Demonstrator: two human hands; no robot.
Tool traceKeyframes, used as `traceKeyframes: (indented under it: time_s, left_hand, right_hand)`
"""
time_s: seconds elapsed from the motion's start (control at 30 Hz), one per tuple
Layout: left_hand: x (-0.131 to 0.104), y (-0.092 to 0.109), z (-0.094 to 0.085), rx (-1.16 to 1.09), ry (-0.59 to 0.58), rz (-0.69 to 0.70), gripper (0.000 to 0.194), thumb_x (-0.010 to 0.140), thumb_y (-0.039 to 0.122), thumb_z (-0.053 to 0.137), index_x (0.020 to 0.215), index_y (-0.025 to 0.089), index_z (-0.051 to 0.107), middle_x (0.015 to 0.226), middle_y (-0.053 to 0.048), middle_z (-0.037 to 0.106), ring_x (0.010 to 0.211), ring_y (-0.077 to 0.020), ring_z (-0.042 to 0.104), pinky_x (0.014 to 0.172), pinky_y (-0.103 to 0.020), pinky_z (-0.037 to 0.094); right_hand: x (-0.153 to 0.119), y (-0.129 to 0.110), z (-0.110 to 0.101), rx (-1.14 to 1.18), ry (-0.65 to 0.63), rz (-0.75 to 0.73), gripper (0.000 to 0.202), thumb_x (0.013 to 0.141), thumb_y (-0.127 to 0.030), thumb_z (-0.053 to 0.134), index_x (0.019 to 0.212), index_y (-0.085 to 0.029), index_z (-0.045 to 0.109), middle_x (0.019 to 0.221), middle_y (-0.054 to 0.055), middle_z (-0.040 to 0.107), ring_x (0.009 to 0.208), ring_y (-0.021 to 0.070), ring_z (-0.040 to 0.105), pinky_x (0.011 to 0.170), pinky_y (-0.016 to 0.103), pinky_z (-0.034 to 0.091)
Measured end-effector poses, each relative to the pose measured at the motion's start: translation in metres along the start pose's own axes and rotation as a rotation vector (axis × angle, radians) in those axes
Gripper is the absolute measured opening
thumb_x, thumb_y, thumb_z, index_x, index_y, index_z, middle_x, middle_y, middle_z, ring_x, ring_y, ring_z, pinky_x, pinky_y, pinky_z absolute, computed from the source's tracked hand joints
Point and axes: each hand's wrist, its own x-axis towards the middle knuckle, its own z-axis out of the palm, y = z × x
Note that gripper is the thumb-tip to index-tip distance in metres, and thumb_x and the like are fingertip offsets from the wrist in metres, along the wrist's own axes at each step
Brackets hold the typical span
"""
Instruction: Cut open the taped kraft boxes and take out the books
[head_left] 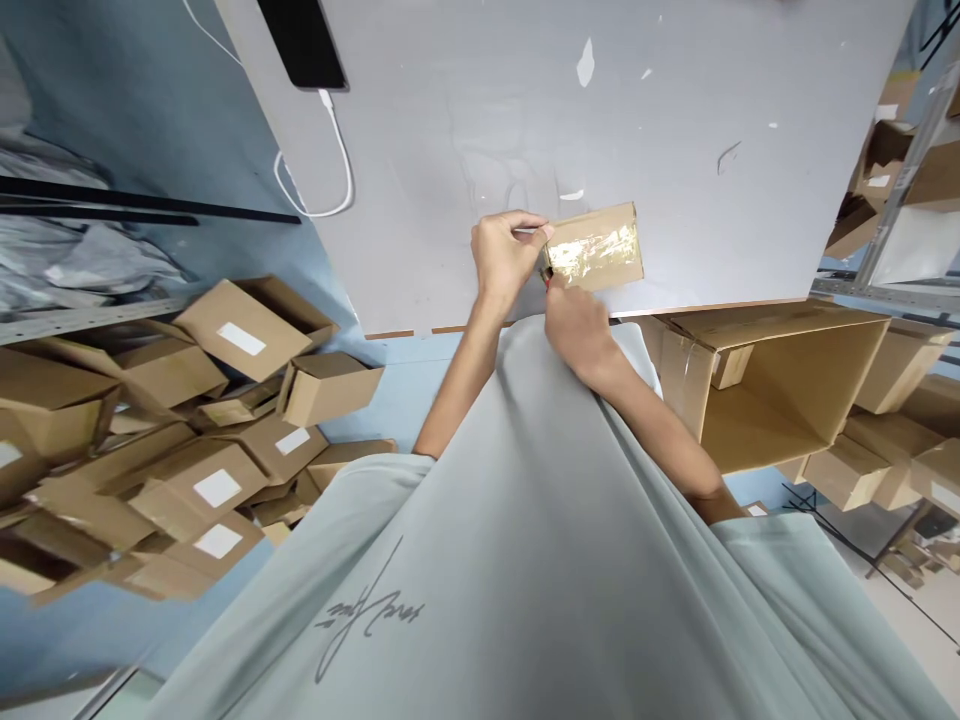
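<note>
A small cardboard box [596,245] with shiny clear tape across its top lies near the front edge of the table. My left hand [504,250] is closed at its left end, thumb and fingers pinching the upper left corner. Just below that, my right hand [577,325] is closed in a fist at the box's lower left corner. A bit of a small red and dark tool [547,278] shows at its fingertips, against the end of the box. Most of the tool is hidden by the fingers, so its kind is unclear.
A black phone [304,40] with a white cable [346,165] lies at the table's [450,120] far left. Cardboard boxes [247,325] are heaped at lower left. A large open carton [780,390] stands below the table edge at right, near shelves [900,170].
</note>
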Motion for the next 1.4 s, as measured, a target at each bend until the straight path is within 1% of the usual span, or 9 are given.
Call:
traceKeyframes:
  time_s: [0.13, 0.27, 0.4, 0.5, 0.57, 0.7, 0.9, 1.17, 1.4]
  left_hand:
    - [0.005, -0.005, -0.008, 0.018, -0.056, 0.011, 0.018, 0.095, 0.037, 0.081, 0.106, 0.024, 0.088, 0.112, -0.006, 0.089, 0.102, -0.0258, 0.084, 0.098, -0.04, 0.069]
    - [0.0, 0.007, -0.007, 0.086, -0.052, 0.12, 0.027, 0.101, 0.043, 0.076, 0.12, 0.025, 0.083, 0.124, -0.007, 0.087, 0.122, -0.0291, 0.08, 0.111, -0.046, 0.065]
    - [-0.013, 0.034, 0.026, 0.238, -0.081, 0.363, 0.039, 0.109, 0.054, 0.066, 0.137, 0.029, 0.076, 0.152, -0.007, 0.076, 0.158, -0.0353, 0.058, 0.138, -0.062, 0.042]
    - [-0.022, 0.047, 0.059, 0.332, -0.229, 0.517, 0.044, 0.116, 0.062, 0.049, 0.127, 0.032, 0.078, 0.154, -0.004, 0.074, 0.17, -0.0352, 0.044, 0.147, -0.072, 0.017]
    - [-0.025, 0.047, 0.072, 0.367, -0.29, 0.551, 0.047, 0.118, 0.062, 0.042, 0.123, 0.033, 0.079, 0.155, -0.004, 0.074, 0.172, -0.0344, 0.041, 0.148, -0.074, 0.01]
    - [-0.024, 0.041, 0.076, 0.387, -0.306, 0.553, 0.043, 0.116, 0.06, 0.049, 0.133, 0.033, 0.077, 0.159, -0.006, 0.072, 0.173, -0.0365, 0.041, 0.147, -0.073, 0.008]
    - [-0.023, 0.045, 0.072, 0.395, -0.305, 0.525, 0.039, 0.115, 0.058, 0.052, 0.131, 0.036, 0.08, 0.159, -0.005, 0.073, 0.171, -0.0378, 0.045, 0.146, -0.074, 0.012]
    - [-0.024, 0.048, 0.074, 0.287, -0.306, 0.46, 0.044, 0.109, 0.069, 0.057, 0.129, 0.037, 0.081, 0.155, -0.006, 0.075, 0.17, -0.0399, 0.045, 0.145, -0.071, 0.014]
    - [-0.029, 0.042, 0.076, 0.275, -0.292, 0.447, 0.042, 0.109, 0.066, 0.057, 0.122, 0.035, 0.083, 0.161, -0.008, 0.072, 0.173, -0.042, 0.038, 0.141, -0.07, 0.022]
  right_hand:
    - [-0.022, 0.016, -0.017, -0.056, -0.044, 0.014, 0.056, 0.117, -0.021, 0.04, 0.172, -0.007, 0.046, 0.118, 0.024, 0.082, 0.114, 0.0362, 0.079, 0.097, 0.044, 0.06]
    - [-0.048, 0.058, -0.033, -0.001, 0.061, 0.121, 0.057, 0.12, -0.034, 0.041, 0.174, -0.019, 0.048, 0.111, 0.018, 0.085, 0.103, 0.0372, 0.08, 0.093, 0.043, 0.059]
    - [-0.049, 0.108, -0.03, 0.101, 0.186, 0.236, 0.061, 0.118, -0.037, 0.036, 0.174, -0.019, 0.05, 0.123, 0.019, 0.086, 0.11, 0.0407, 0.08, 0.093, 0.047, 0.061]
    - [-0.042, 0.13, -0.023, 0.131, 0.25, 0.229, 0.064, 0.115, -0.035, 0.037, 0.177, -0.019, 0.046, 0.131, 0.018, 0.085, 0.113, 0.0399, 0.081, 0.095, 0.049, 0.063]
    - [-0.036, 0.137, -0.019, 0.129, 0.28, 0.199, 0.064, 0.116, -0.035, 0.036, 0.178, -0.022, 0.045, 0.134, 0.017, 0.084, 0.114, 0.0382, 0.082, 0.096, 0.049, 0.063]
    - [-0.018, 0.14, -0.017, 0.114, 0.292, 0.156, 0.063, 0.119, -0.036, 0.035, 0.179, -0.022, 0.043, 0.129, 0.016, 0.086, 0.112, 0.0364, 0.082, 0.098, 0.047, 0.063]
    - [0.008, 0.137, -0.026, 0.076, 0.207, 0.177, 0.064, 0.119, -0.03, 0.034, 0.181, -0.017, 0.039, 0.135, 0.019, 0.083, 0.117, 0.0362, 0.081, 0.102, 0.048, 0.061]
    - [0.006, 0.117, -0.033, -0.049, 0.141, 0.268, 0.066, 0.123, -0.039, 0.036, 0.184, -0.016, 0.03, 0.135, 0.024, 0.079, 0.121, 0.0363, 0.08, 0.104, 0.047, 0.06]
    - [0.007, 0.096, -0.032, -0.108, 0.155, 0.315, 0.06, 0.121, -0.025, 0.033, 0.18, -0.014, 0.039, 0.132, 0.025, 0.08, 0.121, 0.0321, 0.081, 0.103, 0.042, 0.061]
